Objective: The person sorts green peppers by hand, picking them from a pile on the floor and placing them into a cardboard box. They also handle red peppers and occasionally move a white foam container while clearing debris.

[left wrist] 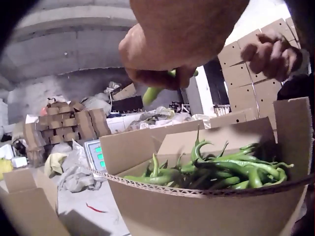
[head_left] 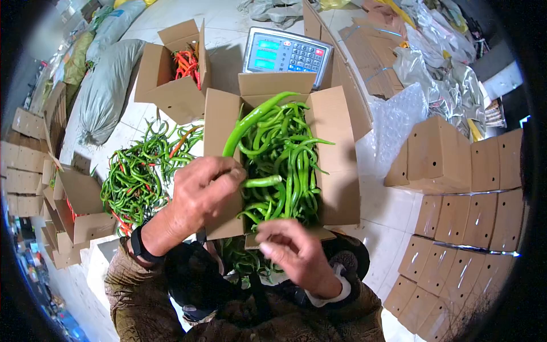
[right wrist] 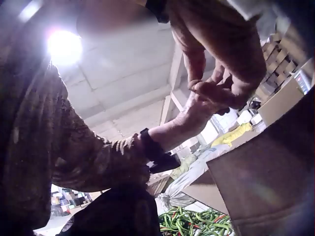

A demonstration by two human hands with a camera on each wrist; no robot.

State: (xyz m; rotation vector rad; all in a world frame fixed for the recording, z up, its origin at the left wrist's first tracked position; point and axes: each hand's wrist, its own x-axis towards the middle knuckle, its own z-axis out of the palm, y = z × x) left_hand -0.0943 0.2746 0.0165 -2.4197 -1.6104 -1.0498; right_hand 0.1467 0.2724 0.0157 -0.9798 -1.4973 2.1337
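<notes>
My left hand (head_left: 205, 191) holds a long green chili pepper (head_left: 250, 122) over the left side of an open cardboard box (head_left: 340, 194). A green pepper end also shows by the fingertips; in the left wrist view, part of the held chili sticks out beneath the fingers. Many green chili peppers (head_left: 299, 171) fill the box, several curving up toward its rim. At the box's near edge hovers my right hand (head_left: 299, 256), its fingers loosely bent and no pepper visible between them. The right wrist view shows its thumb close to its fingers.
Behind the box stands a digital scale (head_left: 288, 54). Mostly green chilies lie in a pile (head_left: 139, 176) on the floor at left, below a box (head_left: 171, 94) of red ones. Sacks (head_left: 108, 85) lie far left; stacked cartons (head_left: 456, 219) stand at right.
</notes>
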